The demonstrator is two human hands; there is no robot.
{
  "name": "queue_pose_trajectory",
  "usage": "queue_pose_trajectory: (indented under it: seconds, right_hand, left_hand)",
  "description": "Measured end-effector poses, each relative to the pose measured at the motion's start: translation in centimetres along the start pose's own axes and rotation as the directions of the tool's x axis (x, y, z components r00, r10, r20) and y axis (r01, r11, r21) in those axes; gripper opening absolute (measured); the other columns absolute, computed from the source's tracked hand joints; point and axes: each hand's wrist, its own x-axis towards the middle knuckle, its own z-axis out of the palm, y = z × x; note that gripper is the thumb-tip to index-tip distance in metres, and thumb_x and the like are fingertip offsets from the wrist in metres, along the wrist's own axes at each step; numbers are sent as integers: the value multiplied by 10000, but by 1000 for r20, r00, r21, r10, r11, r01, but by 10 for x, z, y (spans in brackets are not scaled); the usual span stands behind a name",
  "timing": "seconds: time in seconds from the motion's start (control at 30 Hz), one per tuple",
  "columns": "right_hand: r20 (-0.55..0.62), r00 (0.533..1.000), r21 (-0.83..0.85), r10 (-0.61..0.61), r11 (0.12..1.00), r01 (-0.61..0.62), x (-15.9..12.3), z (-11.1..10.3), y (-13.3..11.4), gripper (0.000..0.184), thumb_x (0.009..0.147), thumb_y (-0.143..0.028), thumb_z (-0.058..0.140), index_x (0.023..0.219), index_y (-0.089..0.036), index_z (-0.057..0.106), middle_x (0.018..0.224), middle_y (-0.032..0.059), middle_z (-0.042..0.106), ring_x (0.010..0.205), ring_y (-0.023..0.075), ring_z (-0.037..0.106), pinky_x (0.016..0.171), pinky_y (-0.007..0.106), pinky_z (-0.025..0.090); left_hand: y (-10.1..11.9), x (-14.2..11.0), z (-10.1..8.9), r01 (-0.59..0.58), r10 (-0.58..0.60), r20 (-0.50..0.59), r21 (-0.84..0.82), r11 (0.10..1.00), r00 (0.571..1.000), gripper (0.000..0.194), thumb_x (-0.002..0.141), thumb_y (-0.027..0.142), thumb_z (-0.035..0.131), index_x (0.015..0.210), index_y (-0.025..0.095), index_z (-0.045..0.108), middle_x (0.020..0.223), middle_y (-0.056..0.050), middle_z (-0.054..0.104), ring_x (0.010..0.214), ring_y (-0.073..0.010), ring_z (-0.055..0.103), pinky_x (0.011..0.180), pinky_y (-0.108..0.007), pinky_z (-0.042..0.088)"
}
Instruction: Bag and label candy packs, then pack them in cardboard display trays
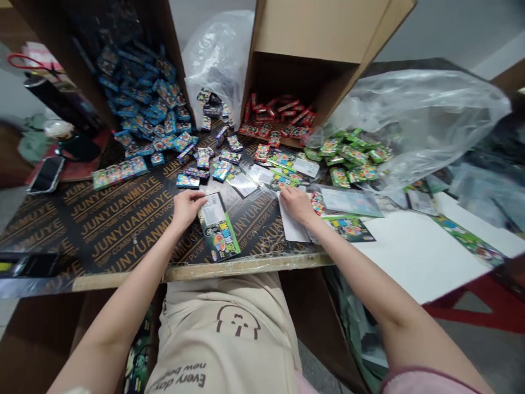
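Note:
My left hand [187, 209] pinches the upper left edge of a dark green printed card [219, 235], which lies on the table with a pale label panel at its top. My right hand [296, 204] has its fingers closed together at the upper edge of a white card [294, 229]; the fingertips are partly hidden. Just beyond that hand are a green printed card [283, 179] and clear plastic sleeves. Small purple boxes [203, 158] and a blue box [222, 171] lie beyond my left hand.
Cartons at the back hold blue boxes [151, 104] and red boxes [283, 112]. Green boxes [355, 153] spill from a clear plastic bag [435, 109]. A row of joined boxes [120, 172] and a phone [47, 175] lie left. White sheets [410, 251] cover the right.

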Motion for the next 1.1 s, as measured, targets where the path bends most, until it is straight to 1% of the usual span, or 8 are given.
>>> queue_pose_trajectory:
  seconds: [0.07, 0.17, 0.27, 0.37, 0.53, 0.87, 1.0, 1.1]
  right_hand:
    - [-50, 994, 96, 97, 991, -92, 8, -14, -12, 163, 836, -137, 460, 796, -172, 614, 842, 142, 644, 796, 258, 567, 709, 350, 380]
    - [-101, 976, 445, 193, 886, -129, 22, -50, -48, 81, 813, -229, 534, 787, -185, 597, 852, 96, 648, 764, 220, 582, 686, 329, 413]
    - [-3, 999, 765, 35, 644, -21, 34, -87, -99, 172, 786, -367, 610, 778, -195, 608, 879, 70, 655, 805, 204, 595, 660, 304, 432]
    - [98, 976, 880, -192, 476, 5, 43, -108, -144, 220, 729, -399, 669, 695, -192, 604, 826, 44, 653, 822, 184, 588, 690, 293, 439]
    - [268, 887, 895, -377, 439, -84, 53, -104, -168, 255, 682, -411, 706, 661, -176, 609, 643, -14, 596, 622, 112, 506, 611, 255, 393]
    - [308, 890, 872, -335, 474, -123, 61, -94, -165, 198, 627, -330, 710, 585, -173, 598, 559, -23, 558, 555, 105, 473, 554, 256, 344]
    - [302, 933, 927, -194, 286, -241, 47, -83, -173, 195, 608, -248, 709, 710, -208, 548, 593, -41, 565, 587, 128, 523, 589, 257, 399]
    - [345, 937, 932, -52, 138, -335, 36, -72, -170, 232, 674, -205, 606, 885, -247, 518, 650, -45, 575, 642, 152, 557, 627, 269, 442]
  left_hand:
    - [21, -7, -5, -114, 113, -36, -14, 993, 993, 130, 695, 231, 717, 793, 156, 756, 830, -60, 740, 770, -193, 659, 784, -320, 504]
    - [50, -23, -11, -289, 288, -55, -17, 957, 956, 56, 716, 212, 726, 753, 177, 749, 795, -43, 727, 757, -175, 658, 759, -301, 507]
    - [69, -40, -13, -411, 410, -57, 6, 912, 910, 48, 757, 192, 698, 755, 189, 745, 768, -37, 710, 728, -160, 655, 713, -280, 504]
    - [77, -52, -16, -473, 473, -37, 26, 881, 880, 123, 787, 138, 636, 794, 193, 746, 778, -37, 715, 739, -156, 662, 702, -265, 506]
    - [78, -59, -21, -449, 449, -34, 12, 893, 893, 160, 765, 116, 628, 838, 201, 742, 838, -43, 751, 779, -176, 691, 753, -287, 528]
    - [82, -61, -11, -446, 448, -165, 56, 893, 878, 134, 735, 297, 720, 695, 179, 670, 722, -40, 707, 675, -164, 648, 672, -282, 499]
    - [87, -62, -5, -365, 382, -128, 137, 921, 915, 164, 771, 291, 686, 660, 186, 626, 689, -23, 641, 675, -164, 596, 674, -281, 457]
    - [85, -61, -6, -400, 417, -50, 197, 895, 908, 157, 828, 331, 615, 809, 192, 685, 759, -36, 602, 729, -183, 571, 688, -292, 439]
